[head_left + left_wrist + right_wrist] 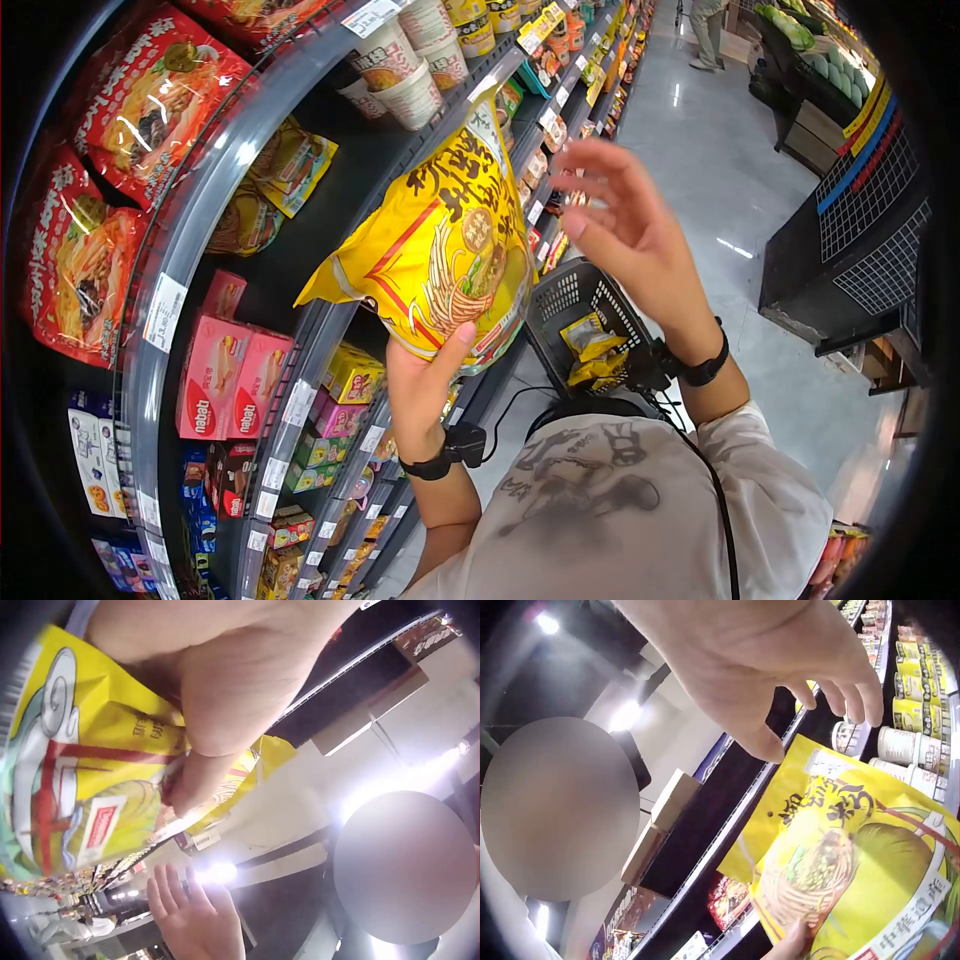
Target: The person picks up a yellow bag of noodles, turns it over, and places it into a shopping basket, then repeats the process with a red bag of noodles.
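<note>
My left hand grips the lower edge of a large yellow noodle packet, thumb across its printed front. In the left wrist view the packet hangs from that hand, its other fingers hidden behind it. My right hand is raised to the right of the packet, fingers relaxed and slightly bent, with nothing in them. From the right wrist view, the right hand hovers by the packet's top edge, its thumb near the corner. Below, a dark shopping basket holds several yellow packets.
Shelves on the left carry red noodle packets, pink boxes and cup noodles. Smaller yellow packets lie inside one shelf. Across the aisle floor stands a dark rack. A person is farther up the aisle.
</note>
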The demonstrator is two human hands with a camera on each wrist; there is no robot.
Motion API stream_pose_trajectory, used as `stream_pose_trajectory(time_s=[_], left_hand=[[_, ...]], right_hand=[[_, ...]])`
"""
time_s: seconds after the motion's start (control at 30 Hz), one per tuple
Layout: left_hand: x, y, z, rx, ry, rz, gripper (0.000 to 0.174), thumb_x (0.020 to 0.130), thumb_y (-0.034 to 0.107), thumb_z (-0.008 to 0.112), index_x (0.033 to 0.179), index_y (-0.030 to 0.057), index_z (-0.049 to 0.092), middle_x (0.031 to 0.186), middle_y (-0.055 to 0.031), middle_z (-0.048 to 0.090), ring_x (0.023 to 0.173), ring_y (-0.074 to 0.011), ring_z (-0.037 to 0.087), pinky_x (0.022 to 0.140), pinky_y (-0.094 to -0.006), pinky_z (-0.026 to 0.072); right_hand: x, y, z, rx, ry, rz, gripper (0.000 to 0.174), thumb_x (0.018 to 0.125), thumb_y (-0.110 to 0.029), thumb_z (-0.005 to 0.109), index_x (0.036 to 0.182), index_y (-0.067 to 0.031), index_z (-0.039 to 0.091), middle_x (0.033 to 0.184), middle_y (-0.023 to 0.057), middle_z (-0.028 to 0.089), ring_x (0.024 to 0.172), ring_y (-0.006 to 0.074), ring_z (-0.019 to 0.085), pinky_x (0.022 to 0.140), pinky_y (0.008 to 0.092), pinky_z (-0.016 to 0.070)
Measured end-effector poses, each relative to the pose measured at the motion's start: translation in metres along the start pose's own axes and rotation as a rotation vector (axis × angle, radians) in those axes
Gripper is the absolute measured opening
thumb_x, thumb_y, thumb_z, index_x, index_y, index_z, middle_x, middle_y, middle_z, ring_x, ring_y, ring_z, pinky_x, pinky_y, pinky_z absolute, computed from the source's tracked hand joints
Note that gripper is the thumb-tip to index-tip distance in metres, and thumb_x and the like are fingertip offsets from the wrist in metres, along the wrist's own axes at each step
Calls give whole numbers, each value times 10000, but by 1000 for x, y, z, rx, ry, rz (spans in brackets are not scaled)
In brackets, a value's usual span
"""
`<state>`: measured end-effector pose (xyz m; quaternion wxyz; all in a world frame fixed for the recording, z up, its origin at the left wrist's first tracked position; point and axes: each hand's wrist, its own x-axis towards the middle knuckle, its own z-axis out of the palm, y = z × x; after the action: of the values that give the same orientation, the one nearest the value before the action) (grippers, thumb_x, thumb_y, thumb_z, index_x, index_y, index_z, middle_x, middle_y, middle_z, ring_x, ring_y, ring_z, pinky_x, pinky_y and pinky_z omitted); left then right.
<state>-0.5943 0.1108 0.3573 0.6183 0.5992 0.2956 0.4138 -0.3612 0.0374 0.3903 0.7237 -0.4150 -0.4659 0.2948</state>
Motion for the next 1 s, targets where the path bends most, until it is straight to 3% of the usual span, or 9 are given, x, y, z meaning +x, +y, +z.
stream_pose_trajectory(time_s=[0.13,0.27,0.3,0.43,0.57,0.63,0.8,0.87,1.0], left_hand=[[-4,-13,8,-105,-131,-42,513,844,-16,721,1313,-31,514,1253,-94,622,1119,-155,591,990,-327,454],[2,-35,14,4,-250,-111,536,832,-33,729,1315,-35,498,1253,-94,618,1124,-158,587,989,-326,456],[5,-39,17,36,-259,-136,534,835,-23,733,1310,-38,491,1276,-97,602,1124,-158,585,989,-322,455],[13,-72,28,183,-165,-143,552,855,16,729,1344,-21,476,1313,-97,573,1148,-162,569,991,-317,450],[33,-101,40,149,-18,-92,563,886,51,689,1398,-4,463,1262,-78,593,1144,-183,573,979,-314,455],[44,-124,52,207,61,-120,475,897,26,638,1351,-12,504,1298,-93,579,1153,-183,570,970,-295,460],[60,-273,59,448,185,-41,303,851,-45,600,1147,-11,660,1104,-100,678,1055,-181,623,917,-304,482],[63,-338,58,462,183,-163,312,845,-58,592,1142,-15,676,1088,-105,694,1035,-183,639,925,-302,482],[53,-474,46,442,168,-400,361,838,-77,578,1174,-1,687,1120,-131,707,1062,-183,649,948,-290,476]], right_hand=[[14,11,-23,-164,18,-48,711,859,-154,758,1440,-48,362,1433,165,413,1298,241,454,1053,382,410],[26,20,-46,164,-192,248,585,894,-126,718,1390,-43,419,1253,108,582,1139,157,566,967,325,466],[28,31,-55,86,-152,251,424,911,-93,685,1289,-33,504,1111,56,640,1017,120,606,887,284,491],[30,72,-89,146,-103,311,246,918,-52,648,1152,-29,574,1068,44,655,975,111,618,843,263,503],[30,98,-102,114,-213,413,255,908,47,590,1156,-11,595,1140,62,665,1047,144,637,933,285,508],[28,136,-116,94,-235,453,239,925,15,610,1163,-6,594,1126,53,668,1044,137,635,928,279,505],[5,285,-173,118,-219,629,173,923,-98,671,1058,8,649,1029,44,693,951,100,631,841,265,510],[-19,356,-202,97,-207,670,184,908,-123,691,1024,19,669,1026,50,704,936,121,643,842,288,515],[-76,467,-240,-298,-161,645,182,841,-97,713,989,9,705,1009,103,722,927,189,668,849,327,523]])
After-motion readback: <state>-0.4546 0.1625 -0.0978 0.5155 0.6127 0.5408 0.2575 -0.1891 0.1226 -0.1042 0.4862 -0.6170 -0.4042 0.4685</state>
